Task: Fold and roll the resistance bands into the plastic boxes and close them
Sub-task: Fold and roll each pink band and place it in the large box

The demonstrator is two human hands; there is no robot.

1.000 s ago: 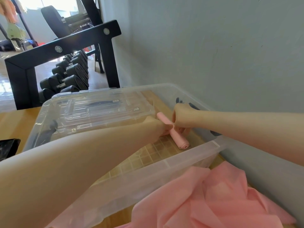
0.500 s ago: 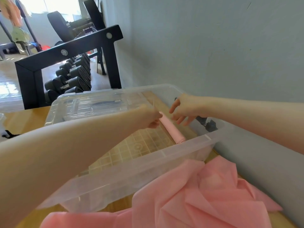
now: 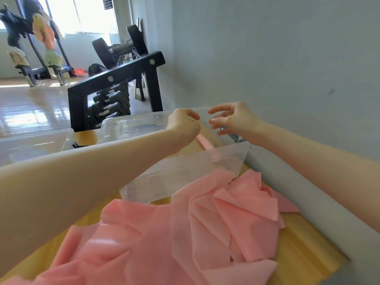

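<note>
Both grips — left hand (image 3: 183,124), right hand (image 3: 232,118) — have lifted off the rolled band (image 3: 204,142).

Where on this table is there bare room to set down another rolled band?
Inside the clear box, the floor left of the rolled band looks free, though the left forearm hides part. Bare wood shows along the table between the loose pink bands and the wall. The near middle is crowded with bands. Both hands, left and right, hover empty above the box.
</note>
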